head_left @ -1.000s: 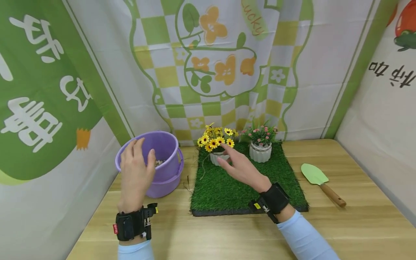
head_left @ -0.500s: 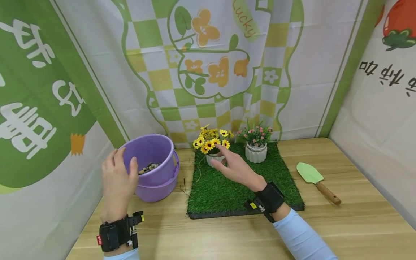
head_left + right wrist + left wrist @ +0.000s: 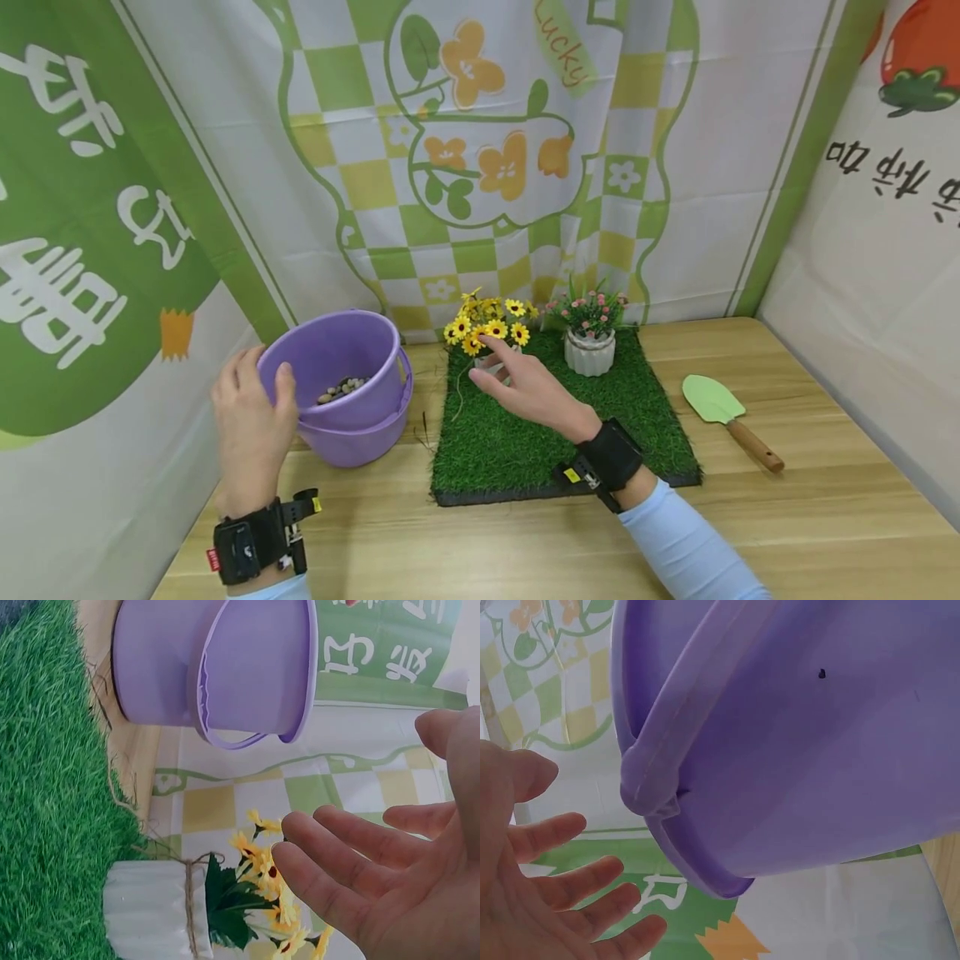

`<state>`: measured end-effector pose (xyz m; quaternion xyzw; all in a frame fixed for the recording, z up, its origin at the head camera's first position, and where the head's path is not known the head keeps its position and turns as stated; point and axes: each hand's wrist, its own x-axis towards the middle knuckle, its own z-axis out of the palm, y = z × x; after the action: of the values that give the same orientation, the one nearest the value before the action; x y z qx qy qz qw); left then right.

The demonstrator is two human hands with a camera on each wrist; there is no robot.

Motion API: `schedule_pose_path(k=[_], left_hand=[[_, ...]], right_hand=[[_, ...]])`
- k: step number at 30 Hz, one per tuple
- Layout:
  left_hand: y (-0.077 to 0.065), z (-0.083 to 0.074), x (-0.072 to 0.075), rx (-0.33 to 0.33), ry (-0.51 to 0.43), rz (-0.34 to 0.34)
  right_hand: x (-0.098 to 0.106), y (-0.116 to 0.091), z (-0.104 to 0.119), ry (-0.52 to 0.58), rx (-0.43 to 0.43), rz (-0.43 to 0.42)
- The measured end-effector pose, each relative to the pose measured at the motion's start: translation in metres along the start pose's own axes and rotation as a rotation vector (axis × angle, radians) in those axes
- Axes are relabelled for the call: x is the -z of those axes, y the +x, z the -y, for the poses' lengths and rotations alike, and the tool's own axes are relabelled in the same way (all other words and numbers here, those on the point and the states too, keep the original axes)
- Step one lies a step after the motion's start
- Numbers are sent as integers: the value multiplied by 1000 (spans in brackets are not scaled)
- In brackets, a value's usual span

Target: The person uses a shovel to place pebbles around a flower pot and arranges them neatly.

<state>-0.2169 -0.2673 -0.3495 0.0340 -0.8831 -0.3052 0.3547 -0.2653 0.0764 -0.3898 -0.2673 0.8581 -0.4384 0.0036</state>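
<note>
A purple bucket [image 3: 352, 433] stands at the left of the table, its handle hanging down and several pebbles [image 3: 341, 389] inside. Beside its rim is my left hand [image 3: 251, 425], fingers spread; the left wrist view shows a gap between the fingertips and the bucket [image 3: 817, 765]. My right hand [image 3: 528, 390] hovers over the artificial turf mat [image 3: 525, 458], fingers extended and holding nothing. Just beyond it is a white pot of yellow flowers [image 3: 491, 321], partly hidden by that hand in the head view. In the right wrist view the white pot [image 3: 150, 907] has twine round its rim.
A second white pot [image 3: 590, 354] with pink flowers stands on the mat's back right. Right of the mat lies a trowel [image 3: 723, 408] with a green blade and wooden handle. Printed curtains [image 3: 480, 242] enclose the table [image 3: 480, 550] at the back and sides.
My left hand has moved left and down, from in front of the bucket's opening to beside its rim. The right hand has shifted slightly left. The head view has turned a little right.
</note>
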Motion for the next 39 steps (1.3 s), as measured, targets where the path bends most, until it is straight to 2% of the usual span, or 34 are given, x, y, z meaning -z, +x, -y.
schedule_pose_path(k=[7, 18, 25, 33, 39], left_hand=[[-3, 6, 0, 72, -30, -8], [0, 9, -2, 97, -42, -11], [4, 10, -4, 130, -19, 44], [7, 17, -5, 158, -40, 18], [7, 24, -4, 231, -42, 55]], right_hand=[[-5, 3, 6, 27, -10, 16], [-12, 10, 10, 105, -4, -1], [-20, 17, 11, 134, -10, 2], [-26, 25, 14, 154, 8, -20], [-34, 31, 11, 203, -10, -43]])
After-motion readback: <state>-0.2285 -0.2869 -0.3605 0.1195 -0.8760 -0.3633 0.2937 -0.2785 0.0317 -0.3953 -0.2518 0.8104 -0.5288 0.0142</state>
